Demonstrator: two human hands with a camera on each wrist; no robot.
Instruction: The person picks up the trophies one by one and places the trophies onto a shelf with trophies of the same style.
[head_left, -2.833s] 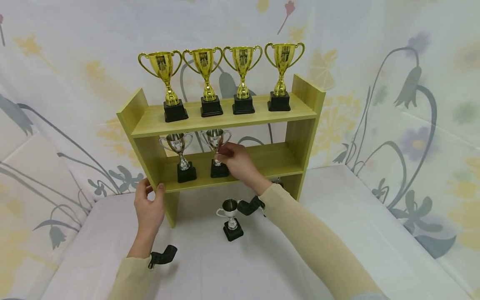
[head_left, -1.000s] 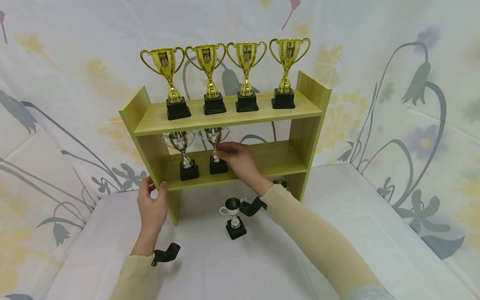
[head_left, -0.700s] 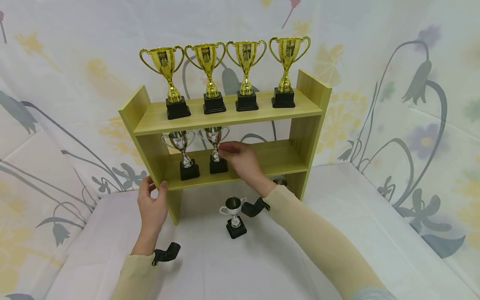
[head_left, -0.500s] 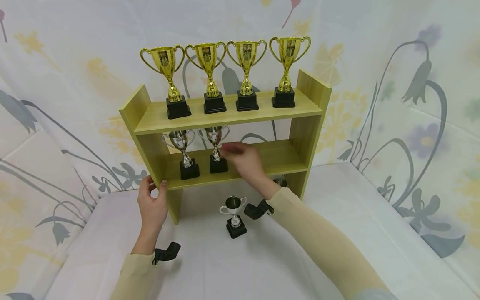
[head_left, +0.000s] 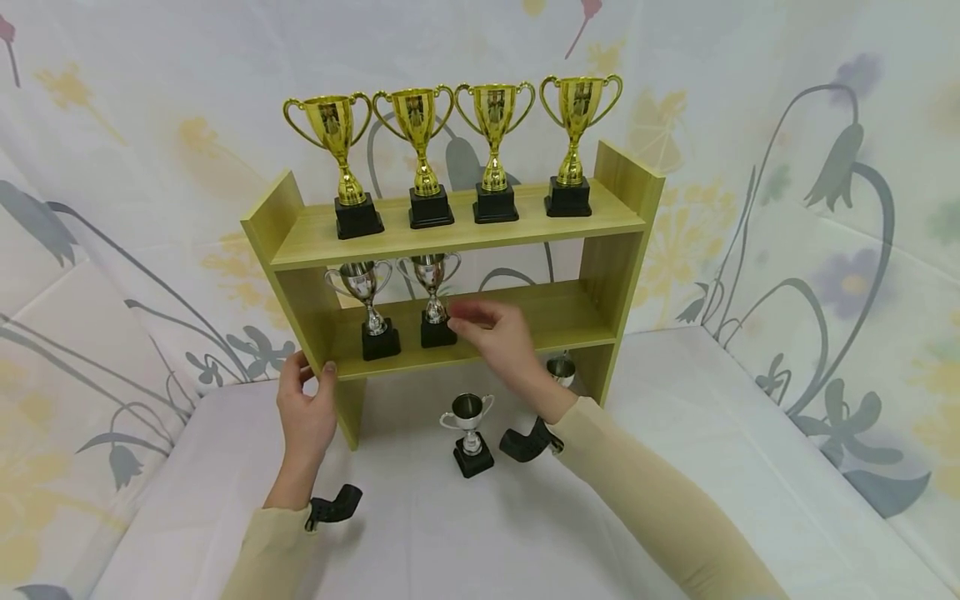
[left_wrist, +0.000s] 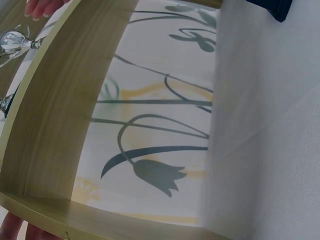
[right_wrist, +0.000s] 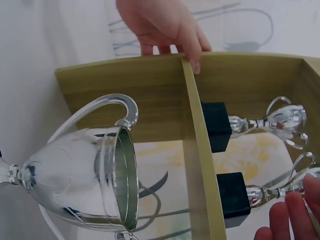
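My left hand [head_left: 307, 408] grips the left side panel of the wooden shelf [head_left: 450, 247], thumb at the front edge. In the right wrist view that left hand [right_wrist: 167, 25] shows curled over the panel. My right hand [head_left: 502, 342] is just right of the second silver trophy [head_left: 431, 275] on the middle board, its fingers loosely bent and holding nothing. Another silver trophy [head_left: 360, 283] stands upright to the left of that one. Below, a silver trophy [head_left: 468, 417] stands on the white cloth, and it looms large in the right wrist view.
Several gold trophies [head_left: 494, 117] line the top board. One more silver trophy [head_left: 561, 367] is under the shelf's right end, partly hidden by my right forearm. A white cloth [head_left: 420, 542] covers the table, and a flower-printed backdrop [head_left: 750, 208] rises behind.
My right hand has let go of the second silver trophy and drawn back to the right and slightly down. That trophy stays upright on the board. My left hand keeps its grip.
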